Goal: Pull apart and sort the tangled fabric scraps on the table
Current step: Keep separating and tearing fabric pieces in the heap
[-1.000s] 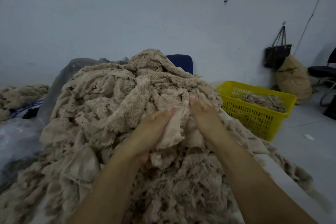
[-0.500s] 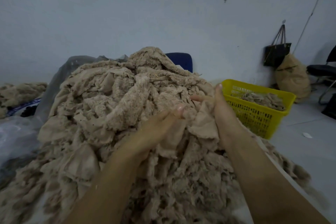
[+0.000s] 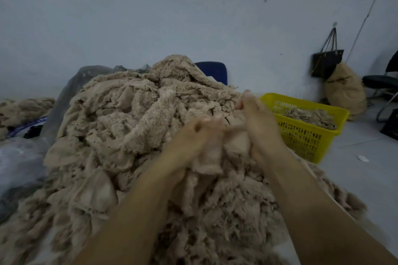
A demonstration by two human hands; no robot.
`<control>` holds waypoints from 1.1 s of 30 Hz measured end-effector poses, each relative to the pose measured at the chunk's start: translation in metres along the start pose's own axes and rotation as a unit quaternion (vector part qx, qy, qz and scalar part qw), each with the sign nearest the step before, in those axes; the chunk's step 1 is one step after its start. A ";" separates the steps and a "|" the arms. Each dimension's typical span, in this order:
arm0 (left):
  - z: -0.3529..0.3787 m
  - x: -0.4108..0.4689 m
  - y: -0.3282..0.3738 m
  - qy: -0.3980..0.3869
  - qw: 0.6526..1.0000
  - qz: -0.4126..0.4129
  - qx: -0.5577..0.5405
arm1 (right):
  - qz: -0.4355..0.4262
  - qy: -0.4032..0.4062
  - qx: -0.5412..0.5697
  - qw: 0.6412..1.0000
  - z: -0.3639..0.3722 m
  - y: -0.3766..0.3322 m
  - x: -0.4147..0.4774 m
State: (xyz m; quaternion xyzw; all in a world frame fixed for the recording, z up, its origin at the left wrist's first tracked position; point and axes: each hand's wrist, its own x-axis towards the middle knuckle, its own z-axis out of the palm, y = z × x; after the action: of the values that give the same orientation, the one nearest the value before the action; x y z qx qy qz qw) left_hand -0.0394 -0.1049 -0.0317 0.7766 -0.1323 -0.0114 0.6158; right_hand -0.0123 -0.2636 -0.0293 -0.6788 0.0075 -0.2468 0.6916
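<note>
— Head view: where do the scraps lie?
— A tall pile of fabric scraps [image 3: 129, 127] is heaped right in front of the person. More lie in the yellow basket [image 3: 305, 142] just to its right.
— And the hands?
— The left hand [image 3: 191, 137] curls round a beige scrap [image 3: 210, 155] over the pile's front. The right hand [image 3: 258, 127] pinches the scrap's other side. Both are blurred.

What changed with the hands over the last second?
The right hand has moved rightward toward the yellow basket, drawing a beige scrap away from the left hand, whose fingers have curled tight round it. The pile and yellow basket have not moved.
</note>
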 end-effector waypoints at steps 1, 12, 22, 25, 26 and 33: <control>0.012 0.000 0.004 -0.029 0.999 0.012 0.009 | -0.030 -0.006 -0.027 0.999 0.009 -0.003 -0.003; -0.004 0.031 0.039 0.043 0.866 0.029 -0.497 | -0.011 -0.382 -0.172 0.908 -0.013 0.024 -0.053; 0.041 0.037 -0.039 -0.040 0.978 -0.096 0.181 | 0.215 0.045 0.256 0.941 -0.081 0.032 0.019; 0.068 0.041 -0.062 -0.049 0.962 -0.059 0.264 | 0.259 0.074 0.140 0.953 -0.057 0.060 -0.001; 0.069 0.042 -0.062 -0.016 0.962 -0.035 0.269 | 0.260 0.058 0.105 0.958 -0.051 0.066 -0.005; 0.043 0.037 -0.016 0.049 0.977 -0.074 -0.196 | -0.102 -0.173 -0.283 0.938 -0.021 0.076 -0.025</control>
State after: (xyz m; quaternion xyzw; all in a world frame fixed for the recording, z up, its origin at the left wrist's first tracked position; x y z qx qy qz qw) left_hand -0.0085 -0.1508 -0.0526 0.6483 -0.0397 -0.0443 0.7591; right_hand -0.0160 -0.2778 -0.1107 -0.8759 -0.1117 -0.1822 0.4325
